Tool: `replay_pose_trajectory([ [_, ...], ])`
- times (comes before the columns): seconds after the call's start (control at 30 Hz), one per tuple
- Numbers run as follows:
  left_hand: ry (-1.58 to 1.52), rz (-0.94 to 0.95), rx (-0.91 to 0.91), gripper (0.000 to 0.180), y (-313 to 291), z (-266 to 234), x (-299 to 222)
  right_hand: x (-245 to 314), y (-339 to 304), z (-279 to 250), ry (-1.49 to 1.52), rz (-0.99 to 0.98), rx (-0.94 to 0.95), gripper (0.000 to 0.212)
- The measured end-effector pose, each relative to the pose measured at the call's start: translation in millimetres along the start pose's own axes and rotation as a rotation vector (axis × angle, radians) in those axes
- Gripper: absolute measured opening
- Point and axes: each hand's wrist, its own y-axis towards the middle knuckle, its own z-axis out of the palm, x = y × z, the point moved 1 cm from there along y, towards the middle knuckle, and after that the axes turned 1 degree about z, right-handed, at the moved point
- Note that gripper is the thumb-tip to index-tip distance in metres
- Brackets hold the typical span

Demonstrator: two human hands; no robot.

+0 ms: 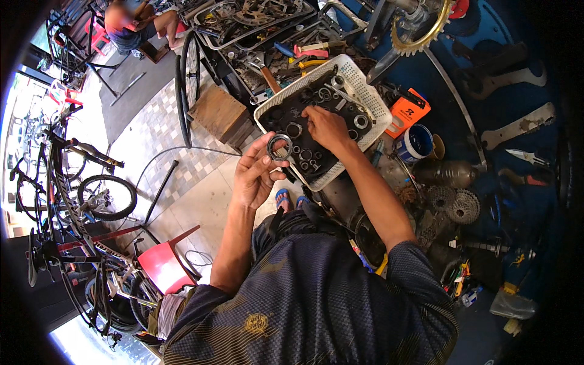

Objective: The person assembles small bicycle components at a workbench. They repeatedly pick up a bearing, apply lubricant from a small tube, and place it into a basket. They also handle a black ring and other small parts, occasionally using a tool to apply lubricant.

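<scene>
My left hand (256, 173) holds up a round metal ring (280, 147), like a bearing cup, pinched between thumb and fingers beside the near left edge of a white plastic basket (377, 104). My right hand (329, 129) reaches over the basket with its fingers bent together and the tips low above its dark, greasy bottom. Whatever those fingertips pinch, if anything, is hidden. Around them lie several small metal parts, among them a larger ring (294, 130) between my hands and another ring (361, 121) right of my right hand.
Right of the basket are an orange box (408, 112), a blue-and-white tub (415, 143) and bicycle cassettes (462, 205). A gold chainring (420, 36) hangs above. A wooden box (222, 115), a red chair (165, 267) and bicycles (79, 225) stand left. Another person (137, 27) sits far left.
</scene>
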Motion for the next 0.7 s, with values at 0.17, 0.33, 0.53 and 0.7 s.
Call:
replay_pose_trajectory([
  [0.17, -0.091, 0.01, 0.029, 0.062, 0, 12, -7, 1, 1, -4, 0.045, 0.017, 0.061, 0.026],
  [0.33, -0.196, 0.047, 0.125, 0.065, 9, 15, -9, -1, 3, -7, 0.107, 0.052, 0.079, 0.03],
  [0.53, -0.332, 0.047, 0.185, 0.063, 15, 9, -10, -10, -2, -14, 0.203, 0.073, 0.087, 0.036],
  [0.7, -0.256, -0.009, 0.135, 0.059, 16, 7, -6, -6, -2, -12, 0.2, 0.089, 0.092, 0.036],
])
